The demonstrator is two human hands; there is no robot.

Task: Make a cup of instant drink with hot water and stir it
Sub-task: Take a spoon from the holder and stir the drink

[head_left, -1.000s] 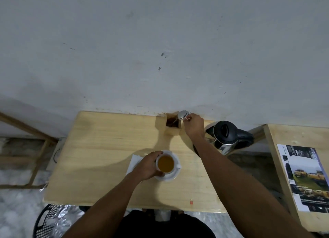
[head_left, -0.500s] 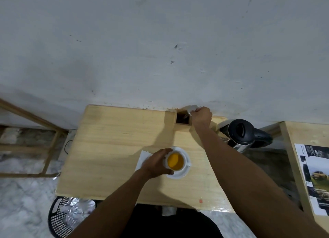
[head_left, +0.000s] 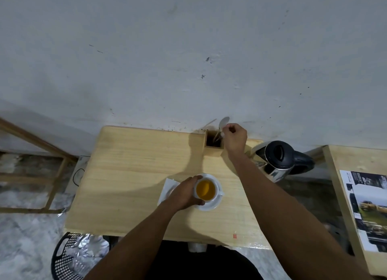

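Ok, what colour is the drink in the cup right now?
Amber-orange, clear like tea, in the white cup; the drink shows best in the head view.

I see dim, even light with a cool grey tone. The arms throw soft broad shadows on the wooden table (head_left: 129, 175), falling to the left. The kettle (head_left: 276, 162) shows small bright reflections. Straight lines bend at the wide-angle edges, and details look slightly soft everywhere.
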